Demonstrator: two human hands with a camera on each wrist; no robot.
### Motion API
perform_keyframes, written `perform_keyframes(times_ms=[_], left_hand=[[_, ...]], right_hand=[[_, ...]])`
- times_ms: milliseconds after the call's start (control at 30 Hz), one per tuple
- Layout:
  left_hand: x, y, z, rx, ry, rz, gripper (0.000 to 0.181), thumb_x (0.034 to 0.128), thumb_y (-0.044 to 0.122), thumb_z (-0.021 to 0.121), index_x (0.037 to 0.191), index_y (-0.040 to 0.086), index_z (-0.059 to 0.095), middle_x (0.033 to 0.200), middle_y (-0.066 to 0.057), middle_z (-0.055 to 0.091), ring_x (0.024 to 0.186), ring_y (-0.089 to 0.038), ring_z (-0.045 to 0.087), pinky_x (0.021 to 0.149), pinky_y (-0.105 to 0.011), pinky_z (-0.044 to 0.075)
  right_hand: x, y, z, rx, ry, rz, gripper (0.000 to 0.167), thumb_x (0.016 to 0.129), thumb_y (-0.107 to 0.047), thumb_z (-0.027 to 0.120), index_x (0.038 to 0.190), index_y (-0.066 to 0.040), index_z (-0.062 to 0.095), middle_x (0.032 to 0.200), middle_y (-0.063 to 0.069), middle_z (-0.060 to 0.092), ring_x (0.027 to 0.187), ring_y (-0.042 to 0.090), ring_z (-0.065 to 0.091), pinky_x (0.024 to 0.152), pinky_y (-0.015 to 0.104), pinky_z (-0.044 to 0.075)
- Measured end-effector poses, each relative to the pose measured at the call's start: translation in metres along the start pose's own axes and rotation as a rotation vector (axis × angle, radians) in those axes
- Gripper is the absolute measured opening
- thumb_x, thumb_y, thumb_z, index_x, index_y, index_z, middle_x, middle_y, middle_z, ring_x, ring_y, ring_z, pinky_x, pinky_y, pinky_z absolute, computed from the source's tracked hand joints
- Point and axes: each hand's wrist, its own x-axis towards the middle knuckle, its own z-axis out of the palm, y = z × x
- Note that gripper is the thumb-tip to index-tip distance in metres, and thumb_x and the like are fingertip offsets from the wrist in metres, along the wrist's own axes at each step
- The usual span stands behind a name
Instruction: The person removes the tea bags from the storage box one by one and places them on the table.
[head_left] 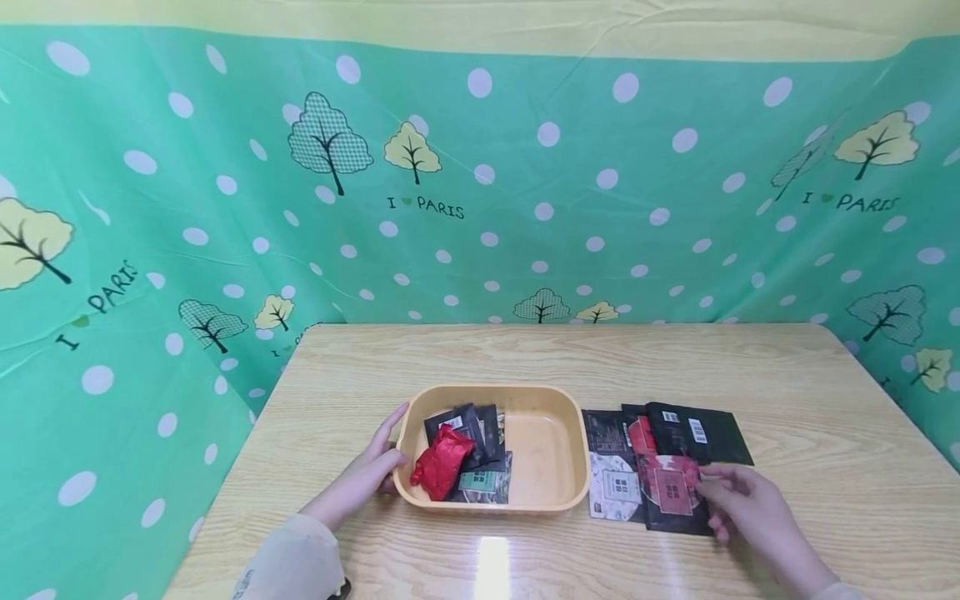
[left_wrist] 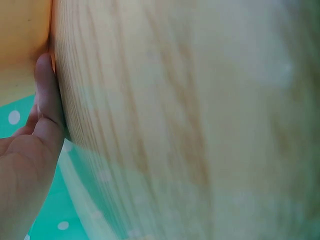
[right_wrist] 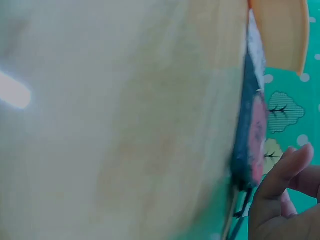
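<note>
The left hand [head_left: 367,471] rests against the left end of a yellow-orange tub [head_left: 573,442]; in the left wrist view a straight finger of that hand [left_wrist: 30,145] lies along the tub's lower wall [left_wrist: 22,55]. Inside the tub's left half are a crumpled red packet [head_left: 442,462], dark packets [head_left: 487,421] and a green-labelled packet [head_left: 483,482]. The right hand [head_left: 753,508] is at the right edge of a black packet with a pink-red front [head_left: 671,492], its fingers loosely bent. From the right wrist, that hand [right_wrist: 287,200] shows beside the packet [right_wrist: 257,135], holding nothing visible.
Right of the tub, overlapping flat packets include a white-fronted one [head_left: 615,483], a red-marked one [head_left: 640,433] and black ones with barcode labels [head_left: 720,433]. They lie on a wooden table [head_left: 360,358]. A green patterned cloth [head_left: 525,208] hangs behind it.
</note>
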Motion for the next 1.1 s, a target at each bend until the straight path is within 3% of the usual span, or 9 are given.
perform_keyframes(times_ms=[233,533,867,1100], left_hand=[[-0.002,0.000,0.001,0.020,0.010,-0.011,0.082,0.0894,0.007,0.046,0.160,0.024,0.008,0.132,-0.039,0.046,0.093,-0.029,0.069,0.071,-0.039,0.063],[0.001,0.000,0.001,-0.018,-0.005,-0.007,0.083,0.0885,0.004,0.044,0.160,0.023,0.007,0.134,-0.041,0.044,0.093,-0.033,0.071,0.071,-0.042,0.063],[-0.001,-0.001,0.001,0.051,0.025,-0.032,0.080,0.0909,0.010,0.047,0.160,0.028,0.011,0.134,-0.034,0.048,0.090,-0.023,0.066,0.069,-0.032,0.060],[0.000,0.000,0.001,-0.018,-0.004,-0.010,0.083,0.0884,0.005,0.044,0.160,0.023,0.007,0.132,-0.040,0.045,0.095,-0.033,0.069,0.072,-0.043,0.063]], right_hand=[[-0.004,-0.025,0.005,-0.005,-0.026,-0.041,0.046,0.099,-0.018,0.057,0.135,0.009,0.046,0.095,0.005,0.071,0.063,0.013,0.059,0.056,0.028,0.057],[-0.009,-0.051,0.026,0.060,-0.068,-0.109,0.035,0.096,-0.011,0.060,0.123,0.011,0.054,0.083,0.006,0.069,0.060,0.013,0.058,0.054,0.027,0.056],[-0.015,-0.074,0.047,0.161,-0.128,-0.126,0.032,0.094,-0.010,0.063,0.119,0.009,0.056,0.081,0.004,0.067,0.058,0.011,0.056,0.052,0.025,0.055],[-0.016,-0.086,0.064,0.141,-0.146,-0.159,0.030,0.093,-0.009,0.063,0.116,0.009,0.059,0.081,0.005,0.067,0.058,0.013,0.057,0.051,0.026,0.055]])
